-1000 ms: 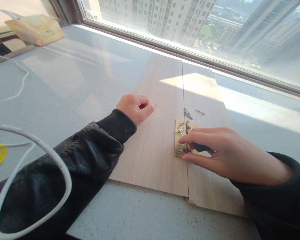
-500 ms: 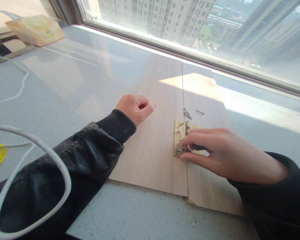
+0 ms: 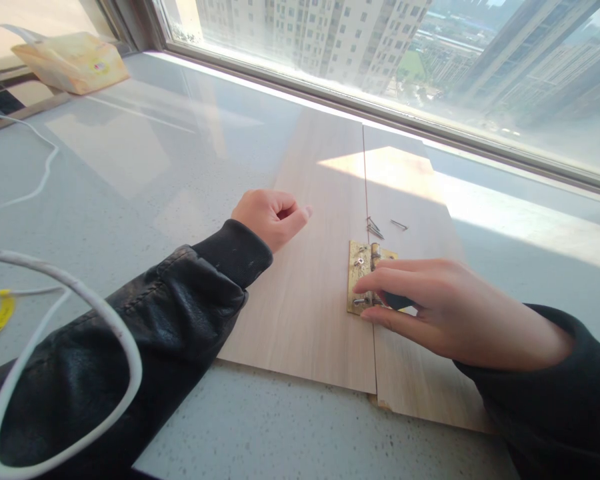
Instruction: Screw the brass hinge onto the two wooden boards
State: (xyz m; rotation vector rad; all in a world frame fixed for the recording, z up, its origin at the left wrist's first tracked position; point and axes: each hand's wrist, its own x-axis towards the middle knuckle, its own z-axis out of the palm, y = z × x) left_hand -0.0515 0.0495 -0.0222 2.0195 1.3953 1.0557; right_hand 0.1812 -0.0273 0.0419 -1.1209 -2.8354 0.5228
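Observation:
A brass-coloured hinge (image 3: 354, 280) lies across the seam between two pale wooden boards. One screw (image 3: 360, 261) shows its cross head upright on the left leaf. Another screw (image 3: 361, 301) lies on that leaf near its lower edge. Over the hinge, my right hand (image 3: 430, 303) has its index finger and thumb tips at the leaf, a small gap between them. A small dark object (image 3: 399, 301) is tucked under its curled fingers; its kind is hidden. My left hand (image 3: 270, 217) rests curled on the left board (image 3: 300, 307), nothing visible in it.
Several loose screws (image 3: 375, 230) lie above the hinge by the seam. The right board (image 3: 420, 387) sits beside the left one on a speckled pale counter (image 3: 260, 427). A white cable (image 3: 135, 360) loops over my left sleeve. A tissue pack (image 3: 75, 63) stands near the window.
My right index finger has moved slightly to the left and straightened above the hinge, and the lying screw shows more clearly. My left hand has stayed still.

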